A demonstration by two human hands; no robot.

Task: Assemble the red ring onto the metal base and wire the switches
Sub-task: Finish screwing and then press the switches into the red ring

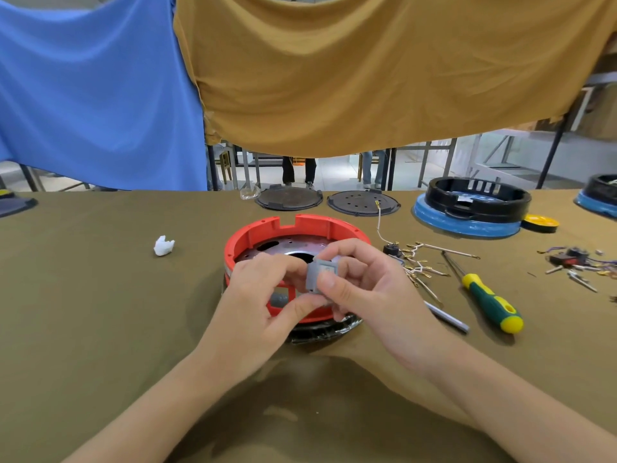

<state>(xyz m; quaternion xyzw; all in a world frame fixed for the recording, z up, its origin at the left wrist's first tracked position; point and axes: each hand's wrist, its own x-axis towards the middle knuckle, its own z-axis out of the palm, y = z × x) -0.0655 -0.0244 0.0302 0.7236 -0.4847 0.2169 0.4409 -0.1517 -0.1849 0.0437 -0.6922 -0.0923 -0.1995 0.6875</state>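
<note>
Both hands met over the near rim of the red ring [253,233], which sat on the metal base [300,243] on the worktop [100,295]. Left hand [258,297] & right hand [364,289] each pinched the same small grey switch block [315,279], thumbs on its near face, fingers curled behind it (held just above the ring's front wall, not clearly touching it). A grey part showed through a window in that wall, under the left thumb. Just right of the right hand lay a bundle of white wires w/ brass terminals [419,265], then a green-yellow screwdriver [490,300]; a silver rod [447,317] lay between screwdriver & right wrist. Farther right: more loose switch parts [572,259]. Well left of the left hand, a crumpled white scrap [163,246]. Beyond the hands, two dark round plates [288,198], and a black ring on a blue base [474,203] off to the right.
</note>
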